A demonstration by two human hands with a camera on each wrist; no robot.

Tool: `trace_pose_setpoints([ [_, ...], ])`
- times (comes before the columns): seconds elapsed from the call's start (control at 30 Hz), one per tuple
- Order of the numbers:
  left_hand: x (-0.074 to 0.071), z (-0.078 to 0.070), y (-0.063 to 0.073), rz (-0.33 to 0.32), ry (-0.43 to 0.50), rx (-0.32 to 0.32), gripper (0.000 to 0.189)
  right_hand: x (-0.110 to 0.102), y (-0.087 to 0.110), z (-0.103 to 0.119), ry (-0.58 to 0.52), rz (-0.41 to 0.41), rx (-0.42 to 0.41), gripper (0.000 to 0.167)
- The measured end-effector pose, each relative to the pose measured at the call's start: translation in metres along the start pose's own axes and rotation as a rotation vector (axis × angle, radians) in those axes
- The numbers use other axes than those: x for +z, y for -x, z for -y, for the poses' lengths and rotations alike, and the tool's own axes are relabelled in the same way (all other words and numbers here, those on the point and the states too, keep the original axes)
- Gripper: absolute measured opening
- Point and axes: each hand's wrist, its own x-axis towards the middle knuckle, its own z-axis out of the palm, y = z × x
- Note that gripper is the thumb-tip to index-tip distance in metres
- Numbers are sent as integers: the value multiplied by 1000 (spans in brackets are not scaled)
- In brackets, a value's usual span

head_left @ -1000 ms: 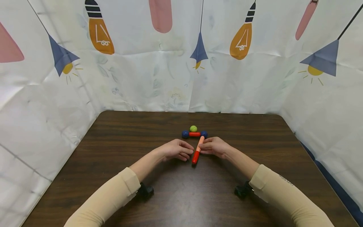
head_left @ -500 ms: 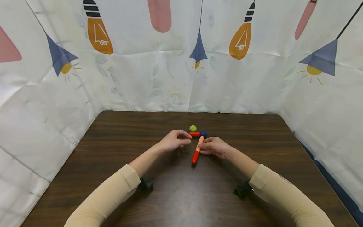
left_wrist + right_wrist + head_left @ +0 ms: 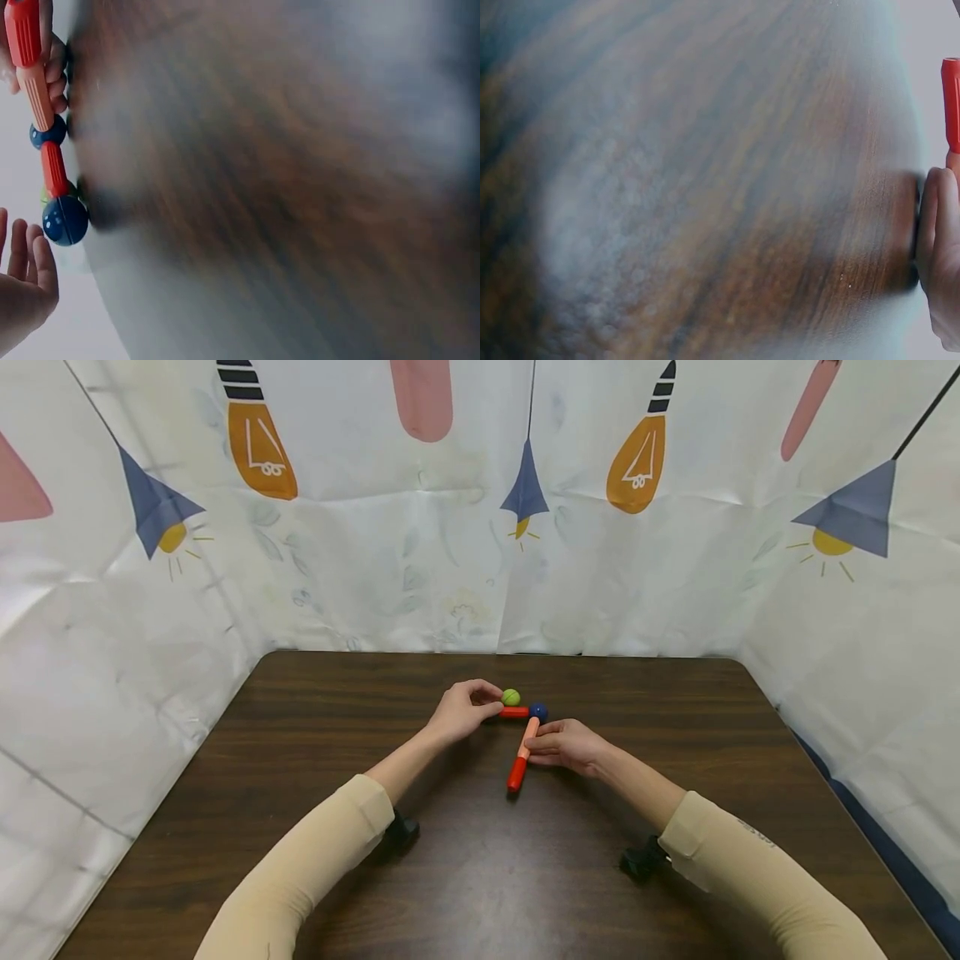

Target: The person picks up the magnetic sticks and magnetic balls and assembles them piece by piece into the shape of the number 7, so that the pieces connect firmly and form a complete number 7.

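My right hand (image 3: 570, 747) pinches a salmon toy building rod (image 3: 528, 737) between thumb and fingers. A red rod (image 3: 517, 774) continues from its near end. Its far end meets a blue ball (image 3: 538, 712), and from that ball another red rod (image 3: 514, 712) runs left. At the left end of this rod is a second blue ball (image 3: 65, 220), hidden behind my left hand (image 3: 462, 710) in the head view. The left hand's relaxed fingertips sit right at that ball's side in the left wrist view. A light green ball (image 3: 511, 697) lies just behind the crosswise rod.
The dark wood-grain table (image 3: 360, 693) spreads around the pieces. A white curtain (image 3: 420, 585) printed with lamps and bulbs hangs behind and along both sides. Black wrist cameras hang under both forearms, low over the table.
My left hand has moved away from the near rods, forward to the left blue ball, covering it in the head view. My right hand holds the salmon rod in the same place.
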Motion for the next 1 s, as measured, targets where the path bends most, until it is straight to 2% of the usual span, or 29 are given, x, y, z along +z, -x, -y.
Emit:
trace_pose_setpoints([
  [0.33, 9, 6, -22, -56, -19, -41, 25, -1, 0, 0, -9, 2, 6, 45],
  [0.6, 18, 8, -34, 3, -61, -95, 32, -1, 0, 0, 6, 12, 0, 45],
  [0.83, 21, 9, -41, 18, -48, -108, 38, -1, 0, 0, 0, 2, 1, 44],
  [1.0, 21, 9, -45, 69, -71, -112, 38, -1, 0, 0, -2, -5, 12, 44],
])
